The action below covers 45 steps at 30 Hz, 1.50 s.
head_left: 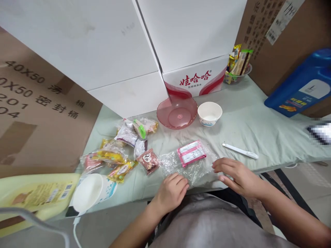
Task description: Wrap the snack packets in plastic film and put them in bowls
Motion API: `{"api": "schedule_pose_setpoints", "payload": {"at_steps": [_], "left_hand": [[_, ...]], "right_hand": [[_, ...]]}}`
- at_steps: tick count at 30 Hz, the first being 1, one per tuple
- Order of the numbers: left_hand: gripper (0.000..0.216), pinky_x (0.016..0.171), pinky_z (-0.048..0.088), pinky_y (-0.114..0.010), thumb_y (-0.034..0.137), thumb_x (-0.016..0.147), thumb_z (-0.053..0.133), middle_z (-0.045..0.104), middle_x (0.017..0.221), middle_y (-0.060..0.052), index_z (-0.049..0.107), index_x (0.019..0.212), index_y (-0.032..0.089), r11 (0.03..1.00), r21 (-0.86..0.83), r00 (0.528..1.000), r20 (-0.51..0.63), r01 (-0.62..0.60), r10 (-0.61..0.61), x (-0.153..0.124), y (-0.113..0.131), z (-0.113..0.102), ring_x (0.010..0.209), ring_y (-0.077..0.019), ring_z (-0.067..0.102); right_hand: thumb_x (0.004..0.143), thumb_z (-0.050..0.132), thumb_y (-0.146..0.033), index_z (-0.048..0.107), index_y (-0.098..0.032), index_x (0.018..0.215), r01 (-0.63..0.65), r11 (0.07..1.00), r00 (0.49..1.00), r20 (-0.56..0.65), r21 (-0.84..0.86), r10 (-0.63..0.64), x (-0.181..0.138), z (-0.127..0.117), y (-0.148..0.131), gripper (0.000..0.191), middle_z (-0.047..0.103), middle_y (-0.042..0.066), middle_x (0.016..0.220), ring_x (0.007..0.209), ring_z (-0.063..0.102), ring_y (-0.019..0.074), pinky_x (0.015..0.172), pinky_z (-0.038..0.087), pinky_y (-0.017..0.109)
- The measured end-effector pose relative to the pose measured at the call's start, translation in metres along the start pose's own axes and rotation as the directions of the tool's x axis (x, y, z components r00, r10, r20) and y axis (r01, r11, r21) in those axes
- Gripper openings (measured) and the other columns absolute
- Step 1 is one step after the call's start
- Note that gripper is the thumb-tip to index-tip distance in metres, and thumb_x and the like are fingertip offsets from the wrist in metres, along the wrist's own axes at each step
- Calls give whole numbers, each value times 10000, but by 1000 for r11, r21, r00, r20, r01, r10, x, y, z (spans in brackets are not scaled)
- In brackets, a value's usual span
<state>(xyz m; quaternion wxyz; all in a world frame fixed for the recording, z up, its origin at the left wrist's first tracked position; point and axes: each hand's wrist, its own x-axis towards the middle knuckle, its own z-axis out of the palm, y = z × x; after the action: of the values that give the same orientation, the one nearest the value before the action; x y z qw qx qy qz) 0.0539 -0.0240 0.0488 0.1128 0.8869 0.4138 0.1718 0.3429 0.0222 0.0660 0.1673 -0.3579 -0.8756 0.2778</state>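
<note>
Steadying or smoothing the clear film (200,175) seems to be the step in hand, with the pink packet (191,153) lying on or inside it; which of the 2, I cannot tell. The left hand (171,193) sits at the film's near edge with its fingers loosely curled, and whether they pinch any of it does not show. The right hand (238,175) is relaxed, fingers apart and gripping nothing, its tips at the film's right edge, touching or just over it. As I judge it, the next move calls for a light hold on the film with both hands, since such thin stuff would slip and bunch easily, and for care not to nudge the packet askew. The packet is in front of the person, beyond and between the 2 hands, on the cloth-covered table (240,117), nearer than the pink bowl (178,116) and the cup (210,113). It is flat and oblong, its right end angled slightly away, with pink edges, a pink band along the middle and 2 pale, shiny panels whose print is too small to read. No tear shows on its upper face. The film is crinkled and full of glints.
</note>
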Motion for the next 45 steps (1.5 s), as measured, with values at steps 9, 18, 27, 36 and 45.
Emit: {"api": "schedule_pose_setpoints", "payload": {"at_steps": [9,18,27,36,45], "left_hand": [[478,1011,445,-561,171,817,642,549,1367,-136,559,1285,226,969,203,989,-76,141,-128,67,-22,28,1276,-344,488],[431,960,510,-396,294,889,567,617,1255,-112,503,1306,205,967,-27,958,-132,251,-253,64,-64,6,1136,-249,606],[594,845,521,-459,495,747,729,606,1056,-135,606,1211,145,887,308,938,-78,345,-338,75,-53,5,993,-312,568],[351,839,509,-353,340,884,502,703,1069,-84,621,1173,179,806,-98,809,-16,584,-588,65,-77,-25,924,-232,657],[445,698,524,-273,567,809,575,707,905,-55,644,977,160,526,-767,532,-290,368,-795,91,-117,-64,773,-183,663]], "right_hand": [[942,347,-175,410,-213,1436,-319,900,946,-165,-296,281,68,27,29,500,541,113,1395,819,687,193,644,495,283],[935,401,-185,575,-204,1321,-315,885,948,-167,-343,272,84,48,61,424,539,115,1400,1004,663,236,789,536,327],[954,385,-193,591,-187,1303,-305,895,949,-176,-326,260,83,49,61,405,555,129,1381,979,676,244,791,547,354],[951,401,-174,605,-192,1284,-301,889,949,-203,-344,243,82,53,64,391,575,121,1357,960,681,220,773,554,335],[950,395,-170,618,-190,1261,-305,882,947,-214,-359,240,83,53,64,384,581,110,1351,930,686,213,742,558,325]]}}
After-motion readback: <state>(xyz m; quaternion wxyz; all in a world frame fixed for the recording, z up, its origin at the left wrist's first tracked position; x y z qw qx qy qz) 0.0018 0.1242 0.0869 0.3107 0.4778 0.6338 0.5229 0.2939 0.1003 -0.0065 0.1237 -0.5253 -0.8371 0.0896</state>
